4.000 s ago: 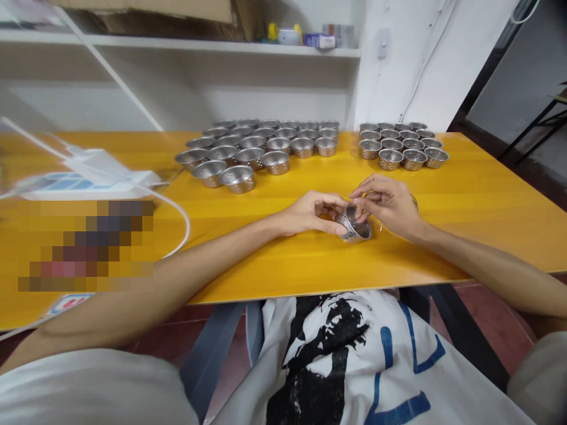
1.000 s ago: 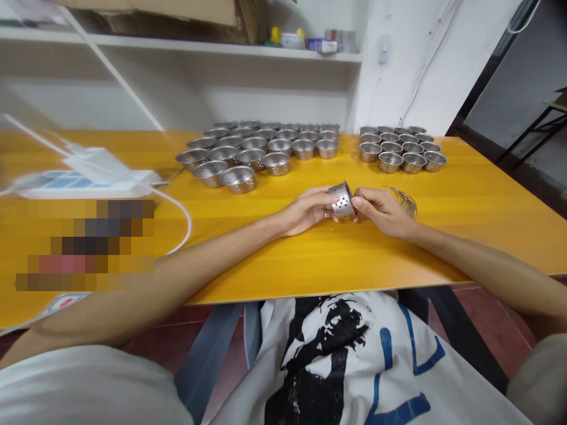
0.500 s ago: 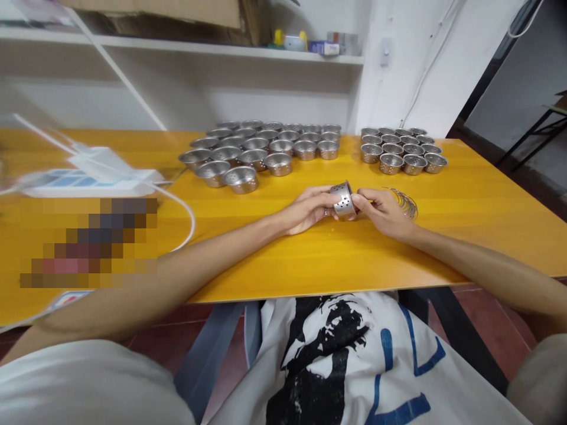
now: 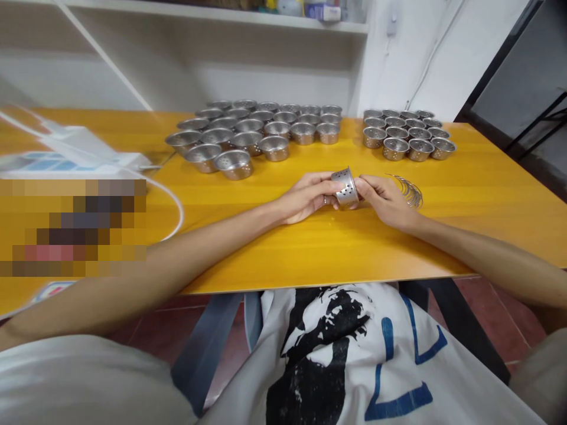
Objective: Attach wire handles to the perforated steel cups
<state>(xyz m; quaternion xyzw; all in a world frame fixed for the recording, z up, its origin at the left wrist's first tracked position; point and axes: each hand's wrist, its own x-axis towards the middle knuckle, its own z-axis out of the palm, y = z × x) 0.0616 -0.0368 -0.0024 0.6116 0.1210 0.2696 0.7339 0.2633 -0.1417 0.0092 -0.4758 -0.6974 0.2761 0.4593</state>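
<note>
A small perforated metal cup (image 4: pixel 345 188) lies on its side just above the yellow table (image 4: pixel 310 248), its holed bottom turned toward me. My left hand (image 4: pixel 305 198) grips it from the left with curled fingers. My right hand (image 4: pixel 383 198) pinches its rim from the right. Both hands rest near the table's middle. Just behind my right hand lies a small pile of thin wire rings (image 4: pixel 410 190).
A large cluster of similar metal cups (image 4: pixel 252 133) stands at the back centre, and a smaller group (image 4: pixel 407 134) at the back right. A white power strip (image 4: pixel 80 159) with its cable (image 4: pixel 170 200) lies at the left. White shelving rises behind.
Four seconds ago the cup sat lower with its open side toward my right hand; it now lies on its side, bottom toward me. The view has tilted down slightly.
</note>
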